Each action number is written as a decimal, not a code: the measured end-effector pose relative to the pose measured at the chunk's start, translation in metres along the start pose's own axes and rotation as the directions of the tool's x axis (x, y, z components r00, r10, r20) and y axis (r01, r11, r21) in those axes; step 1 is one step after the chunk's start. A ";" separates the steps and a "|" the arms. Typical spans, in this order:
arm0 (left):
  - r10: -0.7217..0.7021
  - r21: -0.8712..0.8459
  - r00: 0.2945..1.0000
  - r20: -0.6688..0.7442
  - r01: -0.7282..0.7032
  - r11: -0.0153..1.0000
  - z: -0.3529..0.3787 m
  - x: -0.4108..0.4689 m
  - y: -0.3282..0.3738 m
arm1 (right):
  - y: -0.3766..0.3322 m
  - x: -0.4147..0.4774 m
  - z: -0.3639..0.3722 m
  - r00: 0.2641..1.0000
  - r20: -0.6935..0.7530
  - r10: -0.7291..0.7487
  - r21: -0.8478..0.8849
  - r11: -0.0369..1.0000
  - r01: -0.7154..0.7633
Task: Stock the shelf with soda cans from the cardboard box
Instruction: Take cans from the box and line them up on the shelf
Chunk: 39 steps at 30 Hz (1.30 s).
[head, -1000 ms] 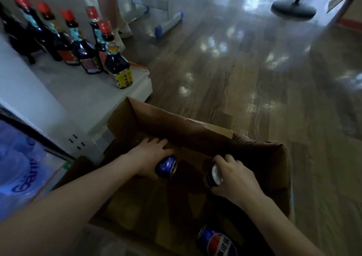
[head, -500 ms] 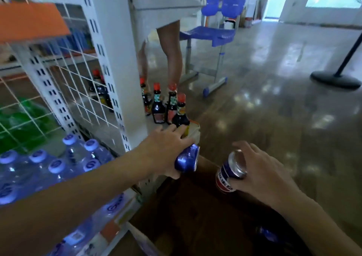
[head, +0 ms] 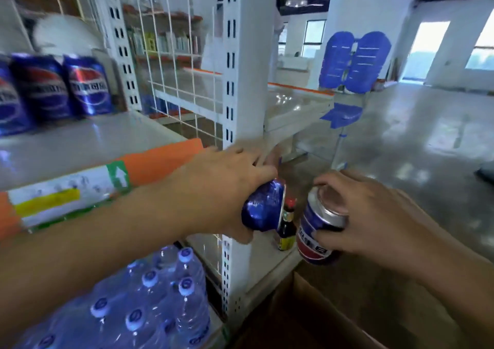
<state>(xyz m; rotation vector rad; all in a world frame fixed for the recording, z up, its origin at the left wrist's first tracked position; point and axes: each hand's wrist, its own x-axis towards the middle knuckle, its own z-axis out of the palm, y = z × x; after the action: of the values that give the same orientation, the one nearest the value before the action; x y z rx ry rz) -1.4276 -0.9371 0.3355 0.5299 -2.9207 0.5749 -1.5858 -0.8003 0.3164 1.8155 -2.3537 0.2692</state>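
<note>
At far left, a row of standing cans [head: 88, 86], blue with a red-and-white emblem, sits upright toward the back of the shelf [head: 80, 140], blurred by motion. The shelf's near edge carries an orange price strip [head: 66, 188] with a white, yellow and green label. Below it, a shrink-wrapped pack of water bottles [head: 149, 308] with pale blue caps fills the near left corner. A white upright post [head: 240, 81] with slotted holes stands at the shelf's right end, and a wire grid [head: 181, 68] shows just left of it, farther back.

The left hand [head: 227, 188] reaches across in front of the post, about level with the shelf's edge. Its grip is wrapped from above round a blue can [head: 263, 207] held on its side, one end facing right. Just behind that can, a dark sauce bottle [head: 287, 223] with a red cap stands on a low white ledge.

To the right, the right hand [head: 374, 215] holds a second can [head: 318, 231], tilted with its silver top up. The fingers curl over the rim, a firm grip. The two cans are in the air, near each other but apart, right of the shelf.

The brown flaps of the cardboard box [head: 334, 316] show at the near right, below the right hand. Farther off stands a blue chair [head: 352, 62] on the glossy floor [head: 427, 135].
</note>
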 end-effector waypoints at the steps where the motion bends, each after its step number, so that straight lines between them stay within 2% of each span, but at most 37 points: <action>1: -0.016 0.003 1.000 -0.002 0.016 1.000 -0.012 -0.005 -0.008 | -0.005 0.004 -0.012 1.000 -0.014 -0.017 0.004 1.000 0.017; 7: -0.195 0.014 0.980 0.040 0.195 0.981 -0.077 -0.050 -0.051 | -0.044 0.035 -0.065 0.984 -0.106 -0.145 0.150 0.976 0.160; 11: -0.355 0.008 0.933 0.065 0.355 0.935 -0.101 -0.083 -0.079 | -0.072 0.056 -0.085 0.942 -0.198 -0.272 0.201 0.929 0.311; 16: -0.558 0.102 0.822 0.110 0.550 0.829 -0.103 -0.123 -0.111 | -0.119 0.091 -0.095 0.882 -0.250 -0.400 0.310 0.830 0.464; 21: -0.728 0.134 0.660 0.185 0.717 0.684 -0.101 -0.164 -0.131 | -0.162 0.127 -0.094 0.833 -0.309 -0.458 0.430 0.714 0.552; 25: -0.785 0.114 0.571 0.239 0.786 0.607 -0.098 -0.198 -0.147 | -0.199 0.147 -0.086 0.814 -0.325 -0.482 0.485 0.654 0.581; 33: -0.810 0.231 0.509 0.291 0.785 0.575 -0.076 -0.245 -0.176 | -0.251 0.166 -0.069 0.817 -0.306 -0.489 0.582 0.583 0.567; 37: -0.795 0.148 0.499 0.346 0.807 0.571 -0.067 -0.261 -0.191 | -0.270 0.165 -0.065 0.818 -0.299 -0.491 0.605 0.566 0.561; 39: -0.798 0.078 0.476 0.369 0.840 0.537 -0.068 -0.263 -0.192 | -0.279 0.164 -0.062 0.816 -0.289 -0.501 0.647 0.526 0.552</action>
<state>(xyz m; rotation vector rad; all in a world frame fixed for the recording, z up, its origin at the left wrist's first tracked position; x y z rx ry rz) -1.1100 -0.9948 0.4167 2.0510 -2.4431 0.1514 -1.3562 -1.0090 0.4279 2.6829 -1.5778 1.2703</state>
